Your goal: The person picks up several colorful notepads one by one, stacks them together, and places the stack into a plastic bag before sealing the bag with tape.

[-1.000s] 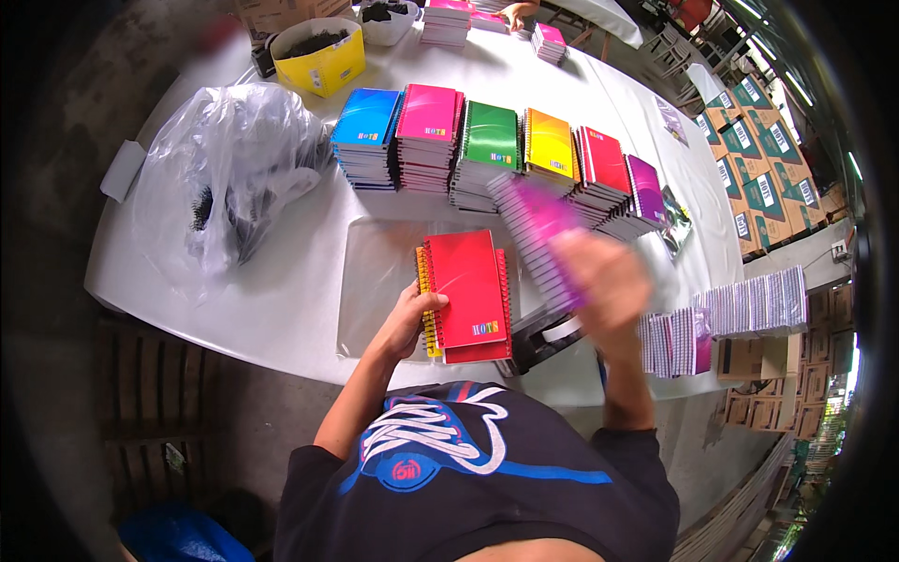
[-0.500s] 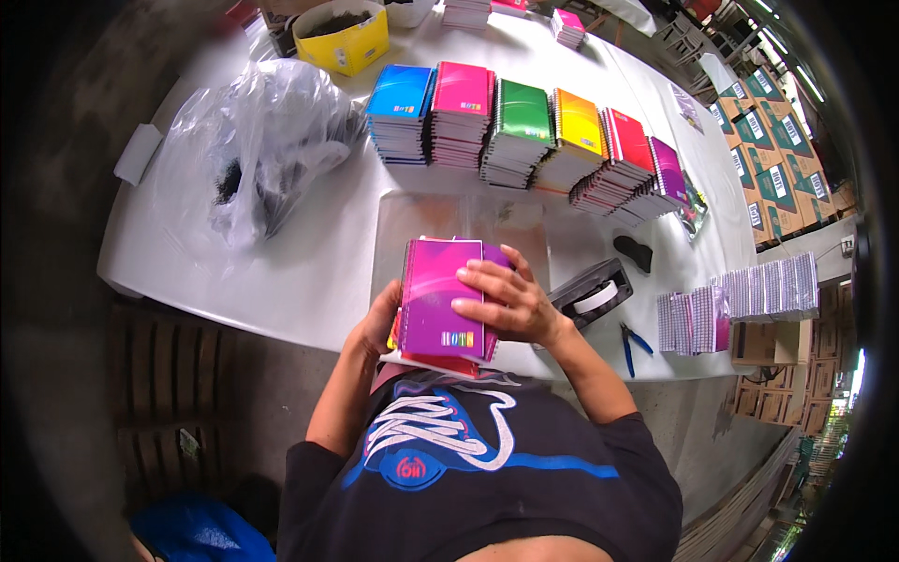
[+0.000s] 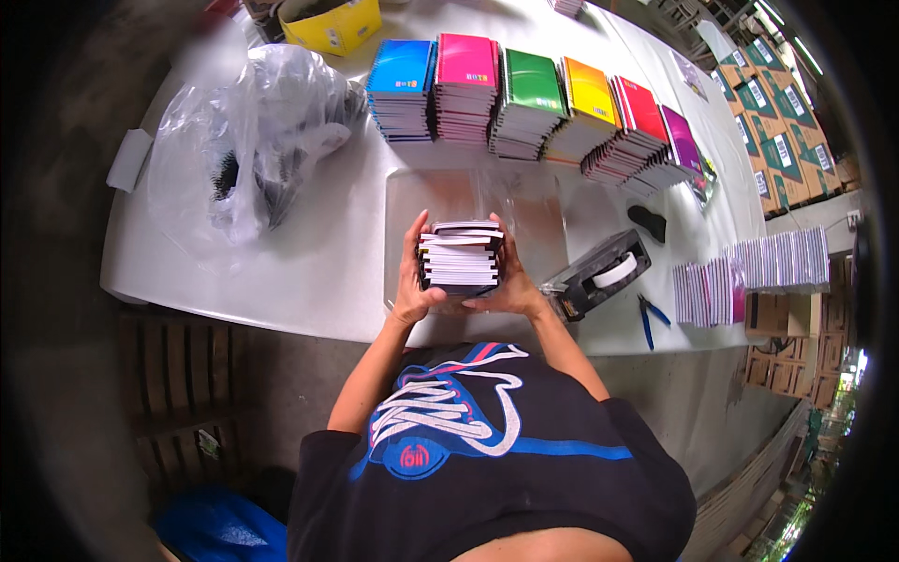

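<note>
Between my two hands is a stack of small spiral notebooks [image 3: 459,260], its white page edges turned up toward me. My left hand [image 3: 414,273] presses its left side, thumb at the near corner. On the opposite side my right hand [image 3: 513,279] clasps it the same way. Beneath the stack, a clear plastic bag [image 3: 534,220] lies flat on the white table. Beyond it stand piles of spiral notebooks in blue [image 3: 403,67], pink [image 3: 466,64], green [image 3: 534,80], yellow [image 3: 588,91], red [image 3: 641,110] and purple [image 3: 681,140].
Right of my hands are a black tape dispenser [image 3: 599,281], blue-handled pliers [image 3: 648,318] and a dark oval object [image 3: 646,223]. Wrapped notebooks [image 3: 777,272] line the right edge. At left lie a filled plastic bag [image 3: 267,140] and a yellow box [image 3: 332,26].
The stack, earlier lying with a pink-purple cover up near the table's front edge, has been turned so its page edges show. Both hands moved forward over the clear bag, now gripping the stack's sides.
</note>
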Demonstrator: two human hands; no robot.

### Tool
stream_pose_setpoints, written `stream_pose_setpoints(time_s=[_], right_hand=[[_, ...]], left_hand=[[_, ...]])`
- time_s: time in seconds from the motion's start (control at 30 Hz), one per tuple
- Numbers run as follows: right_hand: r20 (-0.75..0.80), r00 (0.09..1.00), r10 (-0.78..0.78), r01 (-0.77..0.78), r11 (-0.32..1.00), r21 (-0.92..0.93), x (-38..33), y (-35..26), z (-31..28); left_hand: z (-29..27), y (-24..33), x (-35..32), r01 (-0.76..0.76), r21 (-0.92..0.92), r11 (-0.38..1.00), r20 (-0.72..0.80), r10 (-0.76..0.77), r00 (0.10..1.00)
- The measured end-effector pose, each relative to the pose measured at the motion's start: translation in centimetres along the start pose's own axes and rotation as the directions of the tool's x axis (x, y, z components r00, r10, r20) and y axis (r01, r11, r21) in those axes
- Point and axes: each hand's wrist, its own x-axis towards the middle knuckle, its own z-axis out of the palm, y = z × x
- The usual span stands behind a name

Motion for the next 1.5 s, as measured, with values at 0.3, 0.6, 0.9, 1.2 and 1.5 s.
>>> stream_pose_setpoints(time_s=[0.3,0.6,0.9,1.2,1.5], right_hand=[[-0.019,0.997,-0.072,0.073,0.997,0.027,0.2,0.3,0.7],[0.015,1.0,-0.025,0.025,0.999,-0.035,0.3,-0.9,0.2],[-0.043,0.996,-0.083,0.074,0.98,-0.187,0.4,-0.6,1.1],[-0.105,0.993,-0.053,0.035,0.985,-0.167,-0.7,-0.1,1.1],[-0.019,0.791,-0.611,0.496,0.659,-0.565,2.2,-8.2,-1.8]], left_hand=[[0.3,-2.7,-0.1,-0.11,-0.026,0.994,0.052,0.111,0.992],[-0.2,-2.6,0.3,-0.147,0.14,0.979,0.049,0.142,0.989],[-0.3,-2.6,0.8,-0.25,0.267,0.931,0.067,0.241,0.968],[-0.2,-2.2,0.4,-0.062,0.247,0.967,0.046,0.053,0.998],[-1.6,5.2,1.7,-0.256,0.1,0.961,0.249,0.225,0.942]])
